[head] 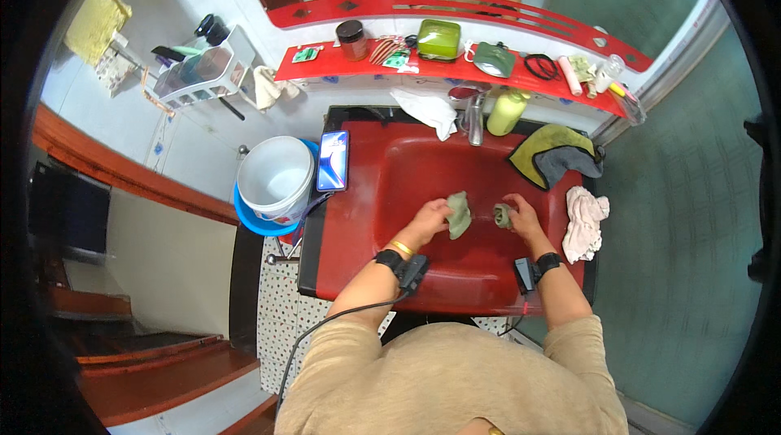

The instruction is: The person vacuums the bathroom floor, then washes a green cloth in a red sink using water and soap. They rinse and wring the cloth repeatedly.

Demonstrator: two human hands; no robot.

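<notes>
Over the basin of a red sink (451, 163), my left hand (432, 219) pinches a small green cloth (459, 215) that hangs from its fingers. To the right, my right hand (521, 213) holds a bunched green cloth piece (502, 215) by its fingers. The two pieces are apart, and whether they are a pair of socks I cannot tell. Behind the basin stands a metal faucet (475, 124), with a white cloth (424, 112) on its left and a yellow-green bottle (508, 112) on its right.
A phone (332, 160) lies on the left counter beside a white bucket (276, 173) in a blue basin (259, 226). A yellow and gray towel (558, 156) and a pale pink cloth (584, 223) lie at right. A red shelf (451, 69) holds toiletries below the mirror.
</notes>
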